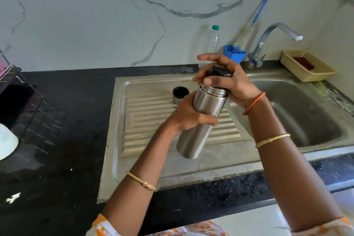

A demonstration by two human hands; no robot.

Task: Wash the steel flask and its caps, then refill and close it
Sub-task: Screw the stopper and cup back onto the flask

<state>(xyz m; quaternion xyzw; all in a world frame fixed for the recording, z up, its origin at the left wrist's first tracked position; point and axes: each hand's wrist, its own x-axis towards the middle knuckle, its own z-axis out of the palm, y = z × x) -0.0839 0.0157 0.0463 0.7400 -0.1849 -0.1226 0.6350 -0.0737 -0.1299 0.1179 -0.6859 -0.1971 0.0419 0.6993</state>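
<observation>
Cylindrical brushed-steel flask (199,120), tilted above the ribbed steel drainboard (145,120): left hand (188,115) gripped its body; right hand (228,80) fingers curled round the black inner cap (219,72).

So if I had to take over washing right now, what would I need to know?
Left hand grips the steel flask around its middle, held tilted above the draining board.
Right hand grips the black inner cap at the flask's mouth; whether it is going on or coming off can't be told.
The outer cap stands open side up on the draining board, apart from the flask.
The tap shows no water running.
How far the washing and refilling have got can't be told. Left for certain: seat the inner cap, then fit the outer cap.
</observation>
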